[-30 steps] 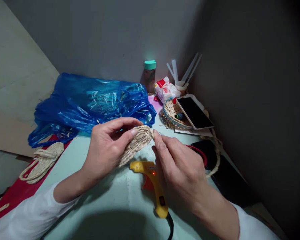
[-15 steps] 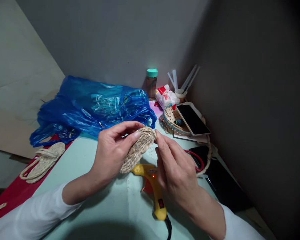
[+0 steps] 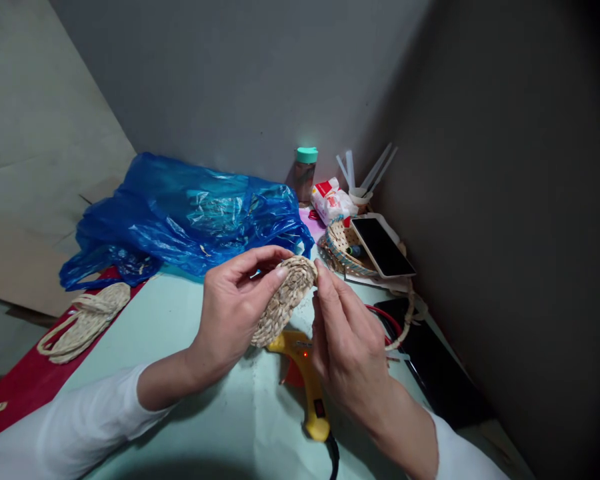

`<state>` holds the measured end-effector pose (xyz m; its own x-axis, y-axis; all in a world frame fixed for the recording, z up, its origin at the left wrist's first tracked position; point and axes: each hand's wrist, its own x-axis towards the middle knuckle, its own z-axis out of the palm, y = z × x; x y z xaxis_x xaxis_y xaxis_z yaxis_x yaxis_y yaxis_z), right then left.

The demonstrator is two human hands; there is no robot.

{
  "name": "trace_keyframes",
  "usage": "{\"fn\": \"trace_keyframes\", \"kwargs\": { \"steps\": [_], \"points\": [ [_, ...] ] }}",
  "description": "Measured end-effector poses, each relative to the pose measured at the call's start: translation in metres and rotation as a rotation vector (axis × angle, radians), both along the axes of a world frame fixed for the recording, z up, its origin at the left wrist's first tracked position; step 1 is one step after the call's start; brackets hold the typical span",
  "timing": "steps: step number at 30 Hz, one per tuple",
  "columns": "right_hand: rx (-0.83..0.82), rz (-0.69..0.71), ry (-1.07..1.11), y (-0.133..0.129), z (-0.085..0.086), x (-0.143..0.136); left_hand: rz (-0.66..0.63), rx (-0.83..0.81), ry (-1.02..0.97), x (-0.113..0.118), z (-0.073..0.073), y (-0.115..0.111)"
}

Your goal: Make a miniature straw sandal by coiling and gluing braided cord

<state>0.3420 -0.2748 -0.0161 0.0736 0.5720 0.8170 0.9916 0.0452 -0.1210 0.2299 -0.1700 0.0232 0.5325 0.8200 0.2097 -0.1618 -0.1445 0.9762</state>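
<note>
My left hand (image 3: 235, 300) grips an oval piece of braided straw (image 3: 286, 300) along its left side, thumb on the near face and fingers behind. The piece is tilted, with coiled rows of plait showing. At its upper right edge, the thumb and forefinger of my right hand (image 3: 347, 320) are pinched together; whatever lies between the fingertips is mostly hidden. Below the straw piece a yellow hot glue gun (image 3: 310, 380) lies on the table, its small red light lit and its nozzle partly covered by the straw.
A blue plastic bag (image 3: 180, 207) spreads across the back left. A straw slipper (image 3: 87, 323) lies on red cloth (image 3: 27, 387). At the right are a small basket (image 3: 337, 247), a phone (image 3: 383, 247) and a dark flat object (image 3: 445, 373). Behind stand a green-lidded jar (image 3: 306, 173) and glue sticks (image 3: 375, 170).
Both hands and the straw piece appear slightly farther right relative to the glue gun. The camera view has shifted a little. The grip of both hands is unchanged.
</note>
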Motion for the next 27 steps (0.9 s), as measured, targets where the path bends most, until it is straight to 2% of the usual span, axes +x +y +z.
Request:
{"fn": "trace_keyframes", "kwargs": {
  "steps": [8,16,27],
  "points": [
    [0.004,-0.009,0.007,0.0002,-0.0009,0.0,0.014,-0.015,0.001,0.0012,-0.0012,-0.0013],
    [-0.022,-0.016,0.023,-0.0006,-0.0052,0.0009,-0.038,-0.113,-0.018,0.0045,-0.0044,-0.0022],
    [-0.041,0.008,0.061,0.0004,-0.0076,0.0004,-0.059,-0.144,-0.035,0.0056,-0.0078,-0.0012]
  ]
}}
